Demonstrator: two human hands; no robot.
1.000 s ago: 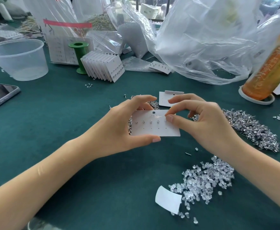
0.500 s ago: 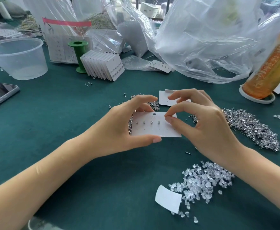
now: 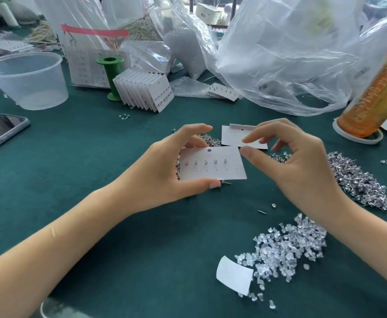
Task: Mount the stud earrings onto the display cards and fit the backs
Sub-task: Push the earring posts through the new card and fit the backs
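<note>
Mounting step, top row filled: left hand (image 3: 165,171) grasping display card (image 3: 213,165); right hand (image 3: 298,161) released beside it. Next: pinching a stud from heap (image 3: 357,180) right of card.

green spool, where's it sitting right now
In the head view the green spool stands upright at upper left, between the clear plastic tub and the fanned stack of cards.

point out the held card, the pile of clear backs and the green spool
held card (image 3: 220,168), head view, bare face right of the studs
clear backs (image 3: 286,246), head view, middle of the pile
green spool (image 3: 112,76), head view, its shaft
</note>
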